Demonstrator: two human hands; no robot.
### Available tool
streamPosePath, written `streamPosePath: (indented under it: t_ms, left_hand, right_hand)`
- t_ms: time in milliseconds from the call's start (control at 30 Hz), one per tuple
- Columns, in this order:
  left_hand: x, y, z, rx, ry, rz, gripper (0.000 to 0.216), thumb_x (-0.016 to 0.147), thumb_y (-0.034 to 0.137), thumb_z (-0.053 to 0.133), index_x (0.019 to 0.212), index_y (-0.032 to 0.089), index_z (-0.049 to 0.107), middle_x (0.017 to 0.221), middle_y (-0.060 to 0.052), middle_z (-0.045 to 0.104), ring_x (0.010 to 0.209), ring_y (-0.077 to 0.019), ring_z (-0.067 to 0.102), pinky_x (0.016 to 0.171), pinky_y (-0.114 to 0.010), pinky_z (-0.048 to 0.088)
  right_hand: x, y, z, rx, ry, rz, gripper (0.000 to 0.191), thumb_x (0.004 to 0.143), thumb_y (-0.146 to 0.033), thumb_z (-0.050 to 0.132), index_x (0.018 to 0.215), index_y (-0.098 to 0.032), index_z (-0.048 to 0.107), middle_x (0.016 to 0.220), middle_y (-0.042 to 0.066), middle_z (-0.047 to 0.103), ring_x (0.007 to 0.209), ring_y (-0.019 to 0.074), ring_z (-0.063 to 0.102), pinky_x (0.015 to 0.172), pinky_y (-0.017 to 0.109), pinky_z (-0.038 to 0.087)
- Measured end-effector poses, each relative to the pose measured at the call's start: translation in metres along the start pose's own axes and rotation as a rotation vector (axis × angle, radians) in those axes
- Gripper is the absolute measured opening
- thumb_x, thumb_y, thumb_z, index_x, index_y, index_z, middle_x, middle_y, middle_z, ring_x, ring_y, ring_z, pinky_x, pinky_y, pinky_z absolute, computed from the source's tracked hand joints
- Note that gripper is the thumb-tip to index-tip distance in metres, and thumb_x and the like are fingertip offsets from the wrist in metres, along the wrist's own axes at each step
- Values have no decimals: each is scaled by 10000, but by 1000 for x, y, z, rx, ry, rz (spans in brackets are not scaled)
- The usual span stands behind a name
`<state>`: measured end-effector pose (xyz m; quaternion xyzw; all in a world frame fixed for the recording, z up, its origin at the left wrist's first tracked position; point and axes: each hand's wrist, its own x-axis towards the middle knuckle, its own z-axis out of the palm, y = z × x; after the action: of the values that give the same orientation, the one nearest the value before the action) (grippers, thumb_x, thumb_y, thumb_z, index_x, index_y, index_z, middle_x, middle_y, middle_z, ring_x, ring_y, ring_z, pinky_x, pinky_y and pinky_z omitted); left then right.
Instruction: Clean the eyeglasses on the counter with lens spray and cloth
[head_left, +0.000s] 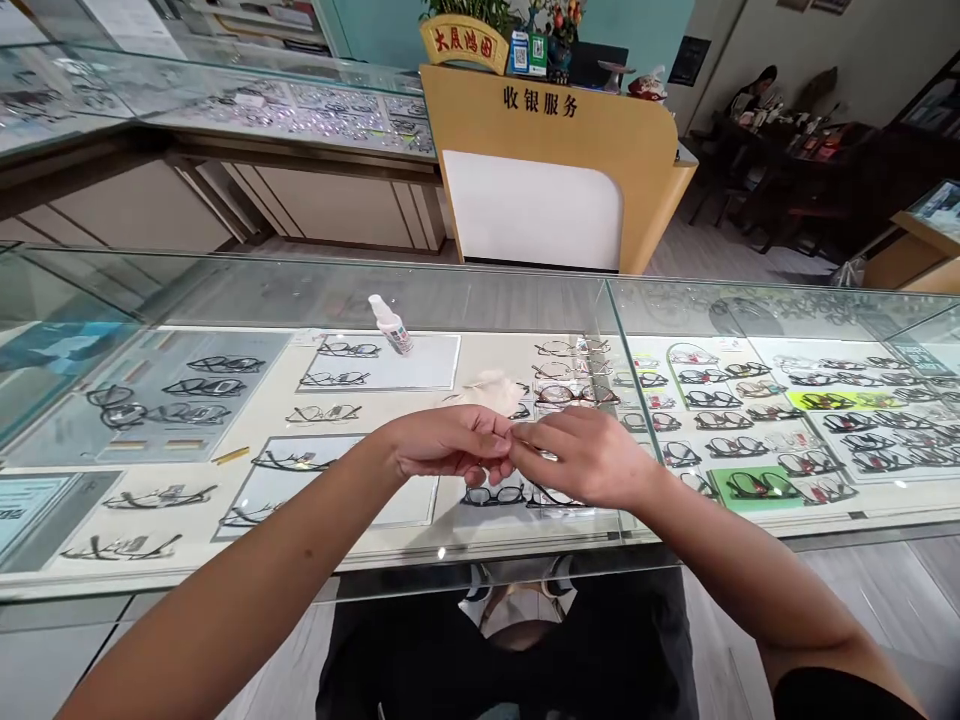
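While both hands meet above glass counter [225, 295], small item [525, 438] sits pinched between them, too hidden to identify. Judgement: light, steady pinch, kept low over glass. Left hand [442, 445] curled, fingertips closed on item. Right hand [592, 462] likewise closed on it. White cloth [491, 388] and spray bottle [391, 325] lie just beyond.

left hand [450, 445], right hand [589, 462] touching, over glass counter [225, 300]
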<state>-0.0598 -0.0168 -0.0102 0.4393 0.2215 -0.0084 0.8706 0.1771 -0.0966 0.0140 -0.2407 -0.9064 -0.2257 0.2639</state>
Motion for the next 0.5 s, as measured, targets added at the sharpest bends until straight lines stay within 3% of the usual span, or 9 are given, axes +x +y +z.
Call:
streamPosePath:
  t_ms: [333,500]
  left_hand:
    - [0,1,5,-72,104,-47,464,720,454,1004,875,112,732,707,-41,692,571,-69,541,486,-158,366]
    - [5,-1,5,-78,165,-26,472,725,476,996,756,115,694,689,-35,669,570,-63,521,487,-155,372]
  right_hand:
    - [0,0,-4,11,-22,-2,149,1046,-135,656,935,-182,744,981,52,800,745,142,581,648,327,383]
    - [0,3,-3,16,-57,21,191,1060,-115,624,917,-176,736,962,47,809,750,147,582,653,330,365]
